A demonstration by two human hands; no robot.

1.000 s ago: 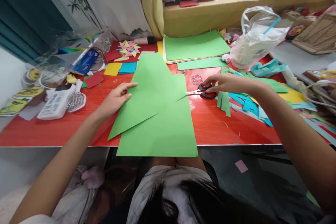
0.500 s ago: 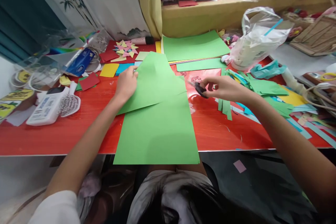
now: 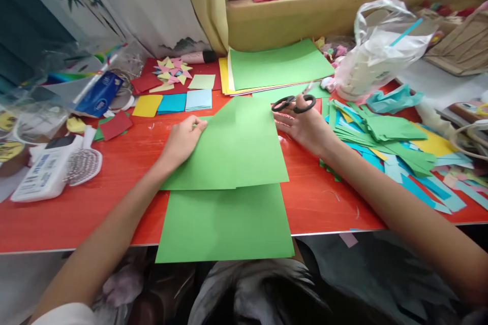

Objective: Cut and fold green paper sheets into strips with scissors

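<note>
A large green paper sheet [image 3: 229, 213] lies on the red table [image 3: 76, 203], its far part folded back toward me and its near edge hanging over the table's front. My left hand [image 3: 183, 139] pinches the fold's left edge. My right hand [image 3: 305, 124] sits at the sheet's right edge, palm up, with black-handled scissors [image 3: 293, 104] held in its fingers, handles pointing away from me.
A stack of green and yellow sheets [image 3: 278, 66] lies behind. Cut green and blue strips [image 3: 381, 137] pile at the right beside a plastic bag [image 3: 381, 45]. Small coloured squares [image 3: 171, 103], paper stars [image 3: 171, 70], a white device [image 3: 46, 167] and a hairbrush [image 3: 82, 165] lie at the left.
The slanted flap has been folded square over the sheet. My right hand has lifted the scissors off the table and turned them handles-up. My left hand moved along the flap's edge.
</note>
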